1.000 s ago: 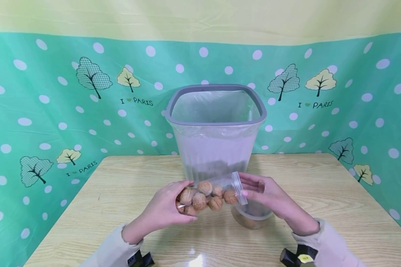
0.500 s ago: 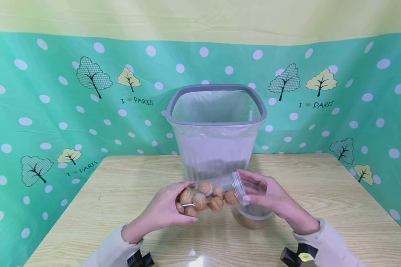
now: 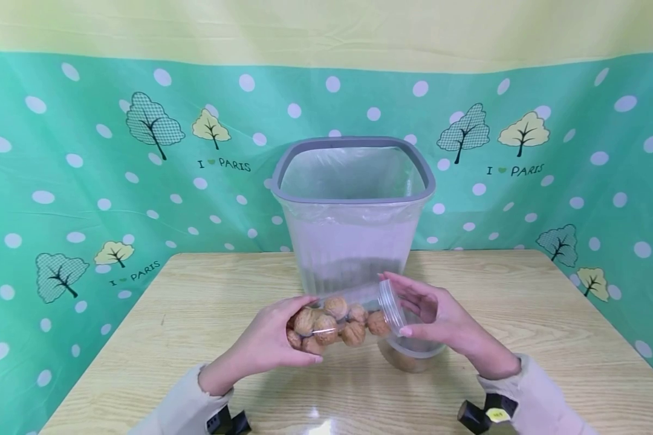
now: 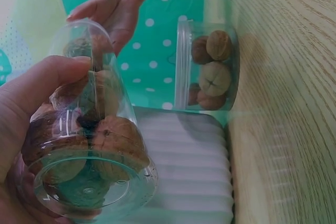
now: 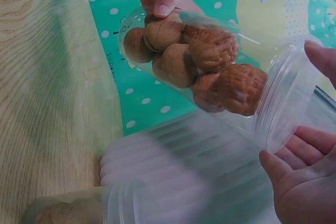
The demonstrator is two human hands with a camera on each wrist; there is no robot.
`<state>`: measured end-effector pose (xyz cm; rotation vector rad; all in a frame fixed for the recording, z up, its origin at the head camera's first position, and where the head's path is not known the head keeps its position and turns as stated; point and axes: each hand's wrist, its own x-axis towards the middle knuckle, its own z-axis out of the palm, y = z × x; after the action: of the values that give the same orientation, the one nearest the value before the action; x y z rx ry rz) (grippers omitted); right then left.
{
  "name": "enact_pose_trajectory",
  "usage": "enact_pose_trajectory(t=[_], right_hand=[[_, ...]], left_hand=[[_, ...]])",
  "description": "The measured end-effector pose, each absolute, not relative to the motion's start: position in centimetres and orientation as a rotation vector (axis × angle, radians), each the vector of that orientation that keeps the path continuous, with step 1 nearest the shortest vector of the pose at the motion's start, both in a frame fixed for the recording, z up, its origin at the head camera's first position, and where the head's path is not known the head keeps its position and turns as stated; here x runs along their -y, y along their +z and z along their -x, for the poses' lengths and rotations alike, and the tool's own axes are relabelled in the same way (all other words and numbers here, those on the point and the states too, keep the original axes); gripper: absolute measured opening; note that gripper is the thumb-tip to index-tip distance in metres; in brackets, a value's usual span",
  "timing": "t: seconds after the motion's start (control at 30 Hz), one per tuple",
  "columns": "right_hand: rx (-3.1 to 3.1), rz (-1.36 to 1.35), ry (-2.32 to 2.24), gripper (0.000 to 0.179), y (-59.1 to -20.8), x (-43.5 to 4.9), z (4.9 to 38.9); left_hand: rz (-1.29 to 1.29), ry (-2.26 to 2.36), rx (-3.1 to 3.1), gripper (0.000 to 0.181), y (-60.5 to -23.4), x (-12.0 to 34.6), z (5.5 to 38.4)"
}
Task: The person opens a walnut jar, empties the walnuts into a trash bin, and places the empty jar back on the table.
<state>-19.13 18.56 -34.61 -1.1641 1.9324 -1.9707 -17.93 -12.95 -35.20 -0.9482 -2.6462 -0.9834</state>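
A clear plastic jar (image 3: 354, 302) of walnuts (image 5: 241, 87) lies nearly on its side in the air, its lidded end to the right. My left hand (image 3: 269, 332) grips it round the base end; in the left wrist view the left thumb (image 4: 58, 72) lies along its wall. At the clear screw lid (image 3: 393, 307), my right hand (image 3: 435, 314) holds the rim between thumb and fingertips, palm turned to the lid's face. Under it stands a shorter clear jar (image 3: 413, 353), which also holds walnuts, partly hidden by my right hand and the raised jar.
A tall pale waste bin (image 3: 354, 241) with a grey rim and clear liner stands behind the jars. The wooden table (image 3: 212, 284) reaches to a green dotted cloth (image 3: 223, 205) at the back and sides.
My right fingertips have shifted round the lid, the thumb lower and the forefinger a little higher, spread wider. The left hand and jar hold almost the same place.
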Motion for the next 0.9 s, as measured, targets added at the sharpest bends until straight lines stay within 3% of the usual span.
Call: enact_pose_trajectory(t=[0.67,0.9], right_hand=[[-1.885,1.274,-1.934,0.079,-34.82,-18.71,19.36],[-2.04,1.176,-1.941,0.06,-34.77,-18.83,18.69]], left_hand=[[0.961,-1.021,2.65,0.084,-35.12,13.01,18.01],[0.936,-1.029,2.662,0.083,-35.1,13.2,18.02]])
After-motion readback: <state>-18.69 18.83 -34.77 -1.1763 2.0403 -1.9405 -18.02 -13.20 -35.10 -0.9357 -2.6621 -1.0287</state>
